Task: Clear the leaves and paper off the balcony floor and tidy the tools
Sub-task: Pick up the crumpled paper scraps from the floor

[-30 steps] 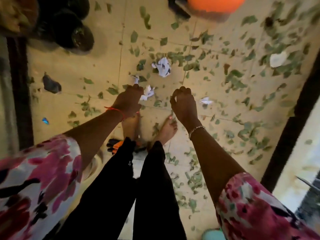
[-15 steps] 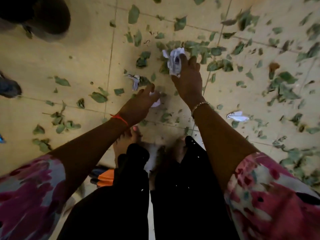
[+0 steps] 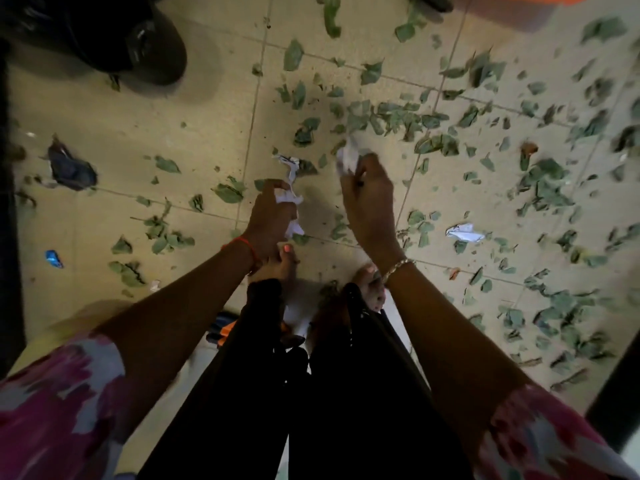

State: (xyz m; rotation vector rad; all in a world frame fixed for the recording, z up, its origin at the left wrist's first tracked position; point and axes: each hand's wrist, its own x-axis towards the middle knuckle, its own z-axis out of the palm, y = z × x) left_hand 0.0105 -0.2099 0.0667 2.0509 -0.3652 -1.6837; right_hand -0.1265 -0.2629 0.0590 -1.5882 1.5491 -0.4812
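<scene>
While the person stoops over the tiled balcony floor (image 3: 104, 133), both hands are busy with paper. The left hand (image 3: 272, 216) is curled round a crumpled white wad (image 3: 289, 199), with bits of it poking out above and below the fist. A twisted paper strip (image 3: 290, 166) lies on the tiles just beyond that hand; whether it touches the wad I cannot tell. The right hand (image 3: 369, 202) pinches a second crumpled paper (image 3: 348, 159) at its fingertips, blurred, at the near fringe of a thick band of green leaves (image 3: 398, 116). A folded paper scrap (image 3: 464, 233) lies further toward the floor's right edge, well apart from either hand.

Leaves litter most of the floor, thickest toward the right edge and the far side and sparser on the left. The person's bare feet (image 3: 282, 265) stand just below the wrists, with leaves beside the toes.

A shiny black bag (image 3: 138, 39) bulks in the far left corner. Near the left edge lie a dark crumpled scrap (image 3: 71, 168) and, closer in, a small blue wrapper (image 3: 53, 258). Behind the left leg an orange and black thing (image 3: 221, 332) shows, mostly hidden by the black trouser legs (image 3: 242, 393). A red thread (image 3: 242, 242) circles the left wrist and a bracelet (image 3: 398, 266) the right.
</scene>
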